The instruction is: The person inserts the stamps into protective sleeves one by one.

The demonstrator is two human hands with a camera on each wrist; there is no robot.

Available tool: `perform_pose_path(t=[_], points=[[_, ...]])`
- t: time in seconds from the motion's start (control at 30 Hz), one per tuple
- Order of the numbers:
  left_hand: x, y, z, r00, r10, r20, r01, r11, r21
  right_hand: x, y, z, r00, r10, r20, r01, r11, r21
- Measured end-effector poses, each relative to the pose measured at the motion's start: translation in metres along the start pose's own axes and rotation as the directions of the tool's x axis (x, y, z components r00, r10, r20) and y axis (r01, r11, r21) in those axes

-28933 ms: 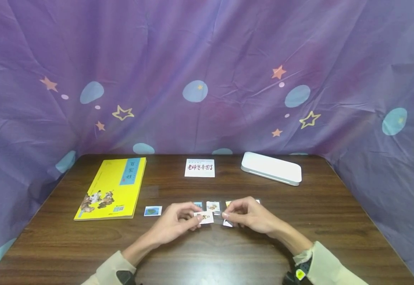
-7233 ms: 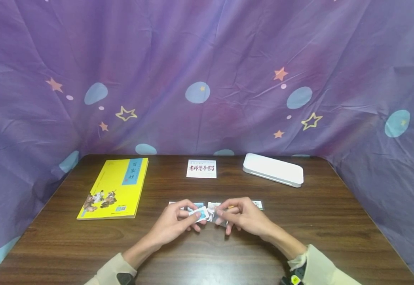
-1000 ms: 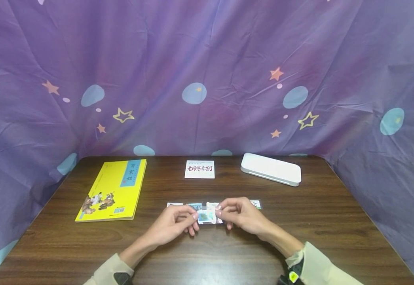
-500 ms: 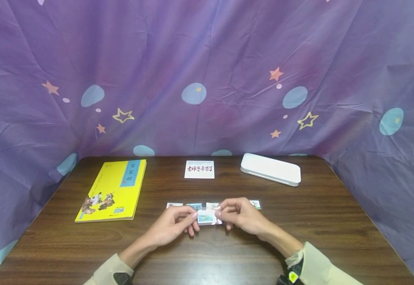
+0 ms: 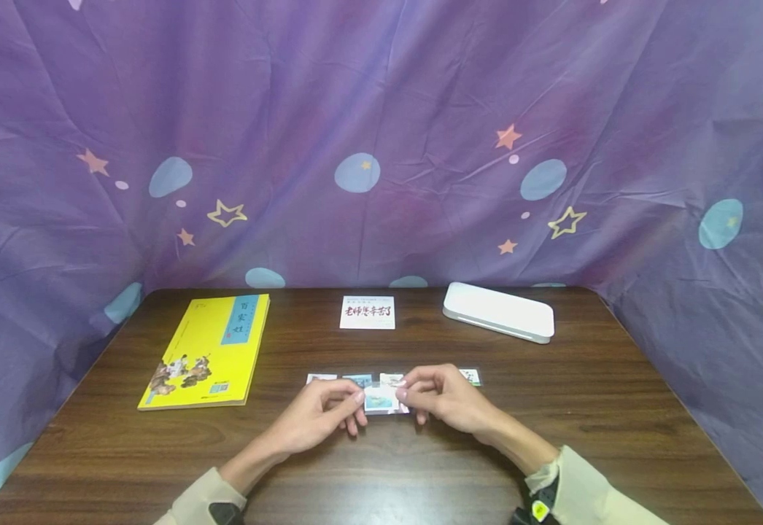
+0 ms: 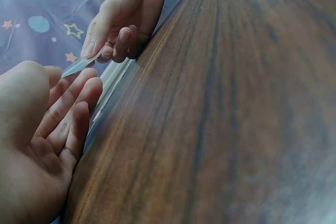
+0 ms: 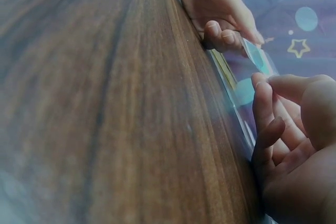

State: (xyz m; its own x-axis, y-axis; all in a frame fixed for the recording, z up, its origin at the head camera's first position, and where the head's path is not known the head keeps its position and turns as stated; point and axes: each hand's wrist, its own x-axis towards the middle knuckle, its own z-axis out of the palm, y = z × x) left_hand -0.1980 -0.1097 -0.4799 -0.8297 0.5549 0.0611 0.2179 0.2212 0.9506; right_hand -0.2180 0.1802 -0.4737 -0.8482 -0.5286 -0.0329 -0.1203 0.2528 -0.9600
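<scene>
In the head view, a small white-bordered stamp [image 5: 378,398] with a blue-green picture is held level between both hands, in or against a clear plastic sleeve [image 7: 271,65]. My left hand [image 5: 321,410] pinches its left end between thumb and fingers, and my right hand [image 5: 446,399] pinches the right end. Both wrist views show the stamp tilted and raised over the table. Just behind the hands lies a row of stamps: a pale one [image 5: 321,378], a blue one [image 5: 358,380], a light one [image 5: 391,379] and a green-edged one [image 5: 470,376], partly hidden by the fingers.
A yellow book [image 5: 204,350] lies at the left of the wooden table [image 5: 381,467]. At the back are a white card with red writing [image 5: 367,312] and a white flat case [image 5: 500,312]. A purple patterned cloth [image 5: 381,146] hangs behind.
Seconds ago the left hand held the stamp apart from the sleeve in the right; now they overlap. Over the last second the stamp tilts slightly. The stamp earlier left of the hands is gone from there.
</scene>
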Motion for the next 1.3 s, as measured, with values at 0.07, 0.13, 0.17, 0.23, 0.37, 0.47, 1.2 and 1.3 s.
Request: perform_pose_path(t=[0.07,0.13,0.17,0.23,0.37,0.47,1.2,1.3], points=[[0.000,0.000,0.000,1.000,0.004,-0.001,-0.004,1.000,0.000,0.000,0.000,-0.001,1.000,-0.006,0.004,0.006,1.000,-0.003],[0.000,0.000,0.000,1.000,0.009,-0.004,-0.009,1.000,0.000,0.001,0.000,-0.001,1.000,-0.008,0.006,0.008,1.000,-0.006],[0.000,0.000,0.000,1.000,0.010,-0.007,-0.010,1.000,0.001,0.001,0.000,-0.001,1.000,-0.008,0.007,0.008,1.000,-0.007],[-0.001,0.001,0.000,1.000,0.012,-0.018,-0.012,1.000,0.009,0.002,0.000,0.000,1.000,-0.013,0.018,0.013,1.000,-0.016],[-0.009,0.003,-0.003,0.999,0.003,-0.053,-0.001,0.999,0.041,0.005,-0.004,0.005,0.998,-0.038,0.051,0.040,0.999,-0.037],[-0.013,0.007,-0.006,0.992,-0.007,-0.123,0.022,0.992,0.121,0.010,-0.009,0.010,0.996,-0.067,0.057,0.070,0.996,-0.052],[-0.034,0.011,-0.095,0.937,-0.007,-0.349,0.172,0.880,0.443,0.103,-0.048,0.084,0.981,-0.177,-0.073,0.150,0.947,-0.283],[-0.036,0.013,-0.103,0.937,-0.004,-0.350,0.191,0.843,0.503,0.111,-0.049,0.094,0.980,-0.176,-0.096,0.146,0.954,-0.262]])
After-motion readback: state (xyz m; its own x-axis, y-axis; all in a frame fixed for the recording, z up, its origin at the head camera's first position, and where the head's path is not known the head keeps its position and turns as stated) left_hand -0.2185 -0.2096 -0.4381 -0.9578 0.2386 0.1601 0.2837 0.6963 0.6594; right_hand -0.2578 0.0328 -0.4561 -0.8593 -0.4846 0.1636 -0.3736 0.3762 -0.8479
